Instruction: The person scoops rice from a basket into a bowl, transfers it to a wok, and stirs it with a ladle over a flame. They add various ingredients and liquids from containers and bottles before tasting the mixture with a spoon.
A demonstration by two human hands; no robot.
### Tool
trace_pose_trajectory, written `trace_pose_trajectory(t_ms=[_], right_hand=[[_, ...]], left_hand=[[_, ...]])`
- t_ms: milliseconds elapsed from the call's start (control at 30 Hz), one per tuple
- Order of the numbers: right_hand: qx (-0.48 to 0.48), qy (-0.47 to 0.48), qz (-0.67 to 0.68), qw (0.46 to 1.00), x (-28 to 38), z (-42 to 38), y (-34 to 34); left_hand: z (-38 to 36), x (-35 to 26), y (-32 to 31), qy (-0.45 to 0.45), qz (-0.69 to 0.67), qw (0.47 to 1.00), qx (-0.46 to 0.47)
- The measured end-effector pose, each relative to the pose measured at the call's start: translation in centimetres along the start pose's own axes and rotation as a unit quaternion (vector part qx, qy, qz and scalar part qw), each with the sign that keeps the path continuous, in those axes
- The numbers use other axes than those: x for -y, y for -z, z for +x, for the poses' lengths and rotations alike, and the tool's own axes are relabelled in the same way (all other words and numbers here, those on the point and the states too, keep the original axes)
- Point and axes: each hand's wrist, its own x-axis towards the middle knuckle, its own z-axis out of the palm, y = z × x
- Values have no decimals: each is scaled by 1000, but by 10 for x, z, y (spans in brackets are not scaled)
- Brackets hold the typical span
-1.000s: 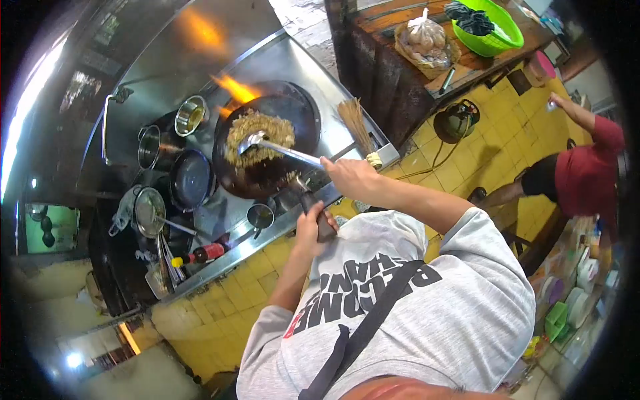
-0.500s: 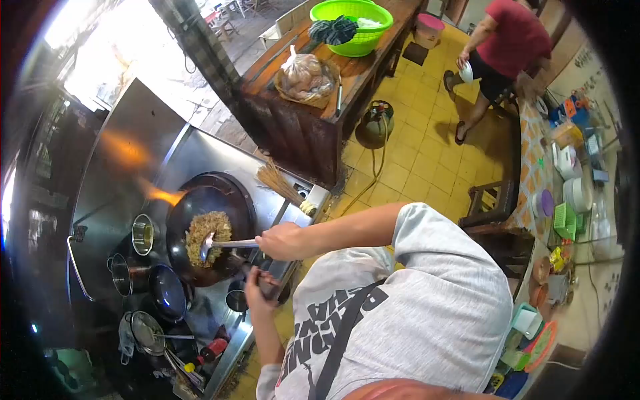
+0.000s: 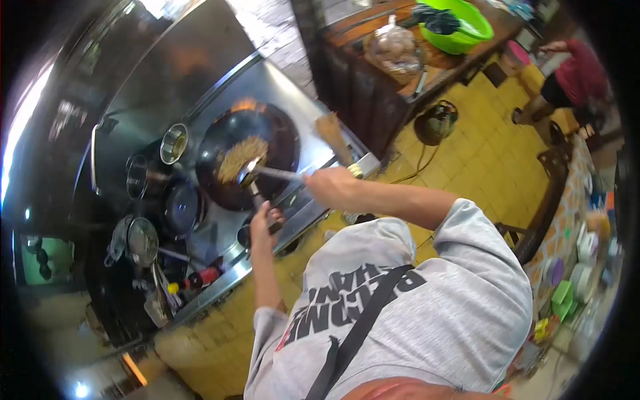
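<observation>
My right hand [image 3: 330, 187] is closed round the handle of a metal ladle [image 3: 283, 174], which reaches into a dark wok [image 3: 283, 143]. Browned, grainy food [image 3: 243, 157] lies in the wok, and flame shows at its far rim. Below and left of my right hand, my left hand [image 3: 265, 223] grips a dark handle [image 3: 274, 227]. From this handle a shaft runs over the wok's near side towards the ladle's bowl; their exact contact there is blurred.
Left of the wok are a metal bowl [image 3: 174, 143], a dark pan [image 3: 182, 208] and a strainer [image 3: 143, 241]. A brush [image 3: 333, 137] lies right of it. A wooden table [image 3: 433, 70] holds a green basket [image 3: 460, 27]. Another person [image 3: 580, 77] is at upper right.
The view has turned and shifted, so the wok appears further right. My left hand has come up closer to the wok, its shaft now over the food's edge. The other person appears further right.
</observation>
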Motion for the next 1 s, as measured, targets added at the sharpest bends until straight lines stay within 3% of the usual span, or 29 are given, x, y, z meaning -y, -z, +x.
trace_pose_trajectory(t_ms=[67,200,233,267,333,400,433,533,600,667,800,900,1000], right_hand=[[18,-13,19,1000,3,1,-2],[-4,16,-2,1000,-7,1,-11],[2,46,-15,999,-8,-3,-9],[5,41,-9,999,-7,-5,-7],[37,21,36,998,-5,1,-1],[52,-64,40,996,-2,6,-11],[21,-48,17,998,-7,11,-13],[-38,-67,53,996,-14,10,7],[-45,17,1,999,-20,1,24],[-68,20,27,997,-15,-5,26],[-112,3,55,992,-11,27,-14],[-112,-1,50,993,-20,77,-95],[-63,-74,21,995,-22,95,-100]], left_hand=[[-28,29,-21,-41,110,993,-22],[-72,46,-49,96,47,994,-33],[-55,33,-37,55,145,987,-48],[-47,11,-35,23,142,989,-26],[4,2,10,-24,31,999,-35],[-14,16,8,-22,91,996,-10],[-26,19,2,-41,128,991,14],[-81,37,-23,138,57,989,11],[-74,39,-25,96,57,993,24],[-35,36,-11,48,86,995,17],[56,25,35,-50,132,990,-2],[63,28,45,-79,145,986,-23],[66,29,47,-98,157,982,-42]])
